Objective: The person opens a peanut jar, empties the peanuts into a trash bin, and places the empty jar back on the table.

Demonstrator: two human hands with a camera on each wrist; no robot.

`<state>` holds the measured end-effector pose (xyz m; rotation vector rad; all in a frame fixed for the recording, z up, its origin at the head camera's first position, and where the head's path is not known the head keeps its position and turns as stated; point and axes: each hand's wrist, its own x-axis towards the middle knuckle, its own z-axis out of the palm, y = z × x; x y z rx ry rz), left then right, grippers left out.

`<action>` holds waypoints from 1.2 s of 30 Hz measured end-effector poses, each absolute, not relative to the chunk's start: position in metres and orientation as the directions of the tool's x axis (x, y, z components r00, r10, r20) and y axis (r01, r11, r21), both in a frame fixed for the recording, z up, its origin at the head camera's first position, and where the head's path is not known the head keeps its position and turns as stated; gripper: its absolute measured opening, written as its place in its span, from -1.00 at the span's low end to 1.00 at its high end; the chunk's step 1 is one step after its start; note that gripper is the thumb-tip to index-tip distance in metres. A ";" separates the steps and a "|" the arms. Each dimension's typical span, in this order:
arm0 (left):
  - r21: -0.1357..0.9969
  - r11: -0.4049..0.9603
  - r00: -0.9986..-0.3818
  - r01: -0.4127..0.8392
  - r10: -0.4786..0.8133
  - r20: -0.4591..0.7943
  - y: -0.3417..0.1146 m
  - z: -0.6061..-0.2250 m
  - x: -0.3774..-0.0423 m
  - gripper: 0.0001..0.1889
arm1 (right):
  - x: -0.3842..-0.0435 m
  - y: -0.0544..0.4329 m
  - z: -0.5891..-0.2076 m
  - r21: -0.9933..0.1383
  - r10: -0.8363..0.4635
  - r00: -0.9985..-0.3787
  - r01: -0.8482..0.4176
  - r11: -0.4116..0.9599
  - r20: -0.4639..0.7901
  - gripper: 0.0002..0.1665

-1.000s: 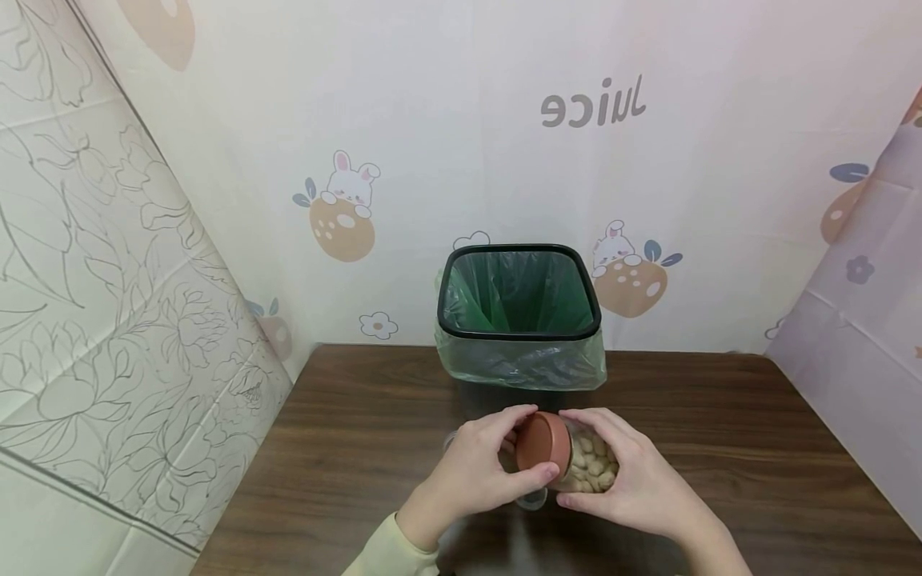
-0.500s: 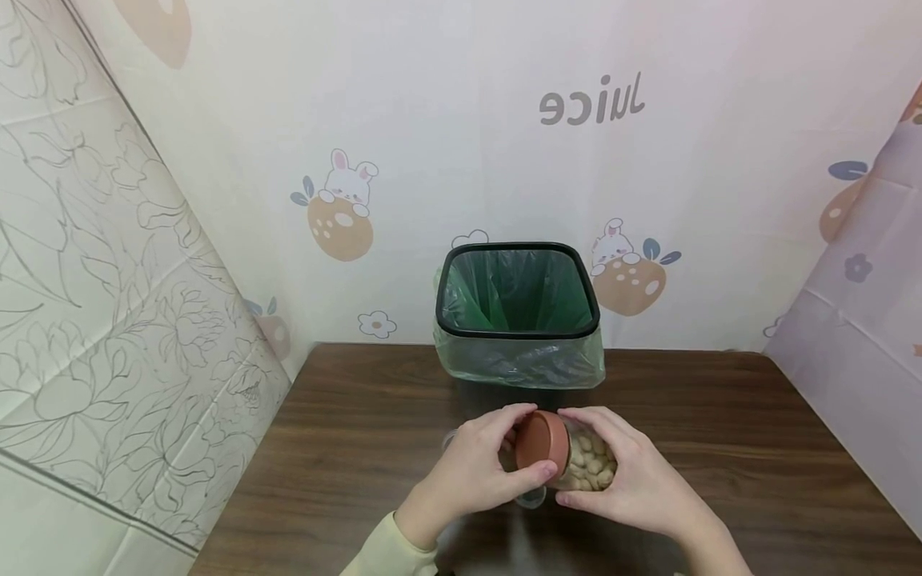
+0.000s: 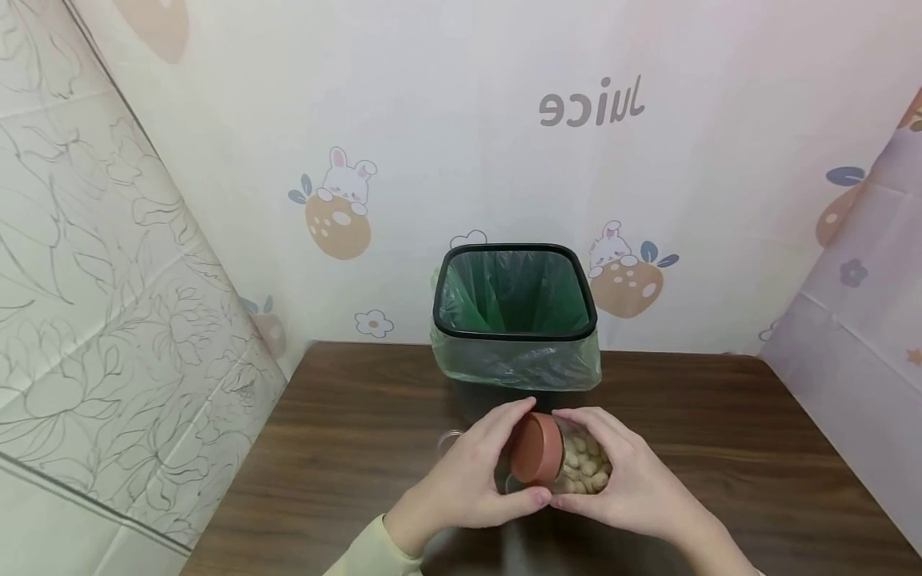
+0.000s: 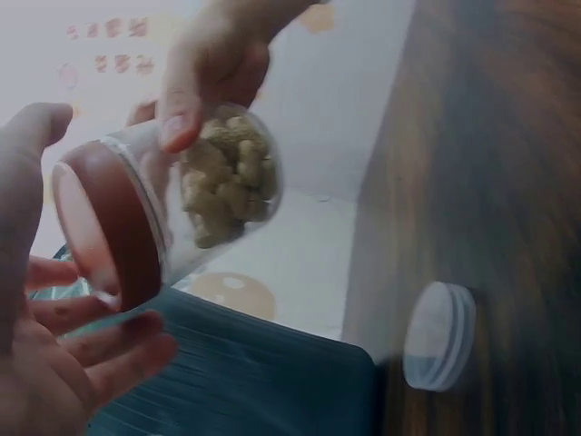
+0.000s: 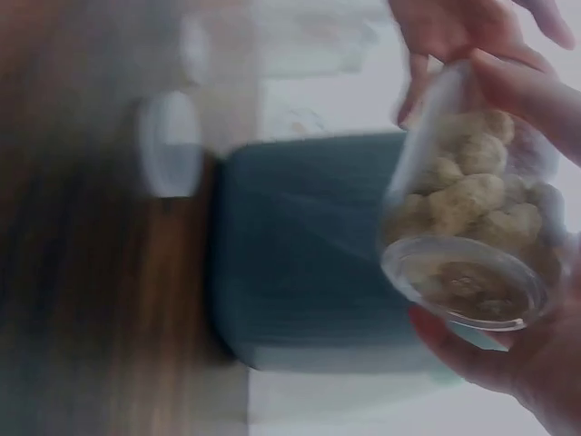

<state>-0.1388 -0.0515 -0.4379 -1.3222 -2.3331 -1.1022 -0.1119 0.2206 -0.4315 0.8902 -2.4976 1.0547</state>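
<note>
A: In the head view, the left hand [image 3: 468, 480] wraps its fingers round the brown lid [image 3: 536, 458] of a clear jar [image 3: 576, 464] of pale nuts, and the right hand [image 3: 627, 480] grasps the jar's body. The jar lies on its side in the air, just above the table [image 3: 720, 448], in front of the bin [image 3: 515, 320] with its green liner.

B: Both grips are closed on it, then?

A: Yes, one on the lid, one on the glass. In the left wrist view the lid [image 4: 95, 232] sits between the thumb and curled fingers of the left hand [image 4: 54, 363], and the right hand's [image 4: 213, 68] fingers press the jar [image 4: 222, 186] from above. A small clear cap [image 4: 438, 334] lies on the table, apart from them.

B: And the right wrist view?

A: It is blurred. The jar's base [image 5: 467, 282] faces the camera, nuts heaped against the wall, the right hand [image 5: 517, 363] beneath it, the bin [image 5: 309, 254] behind.

B: What is the risk?

A: I judge that, held sideways, the jar would spill nuts onto the table if the lid came free, since its mouth is short of the bin. Smooth glass could also slip under a twist.
</note>
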 end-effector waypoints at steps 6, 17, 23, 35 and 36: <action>0.362 0.244 -0.424 0.900 0.689 0.588 -0.058 -0.436 -0.136 0.07 | -0.105 0.212 -0.435 -0.538 -0.448 -0.755 -0.656 0.529 0.479 0.12; 0.223 0.224 -0.313 0.949 0.768 0.559 -0.066 -0.429 -0.134 0.04 | -0.095 0.209 -0.440 -0.535 -0.426 -0.773 -0.634 0.558 0.470 0.15; 0.195 0.201 -0.277 0.960 0.790 0.546 -0.069 -0.427 -0.134 0.00 | -0.088 0.205 -0.440 -0.543 -0.414 -0.779 -0.626 0.559 0.472 0.14; 0.266 0.243 -0.357 0.933 0.730 0.583 -0.068 -0.428 -0.130 -0.05 | -0.081 0.201 -0.443 -0.560 -0.392 -0.797 -0.603 0.568 0.460 0.11; 0.282 0.257 -0.378 0.924 0.723 0.579 -0.068 -0.428 -0.130 -0.06 | -0.081 0.201 -0.443 -0.557 -0.391 -0.798 -0.601 0.572 0.460 0.12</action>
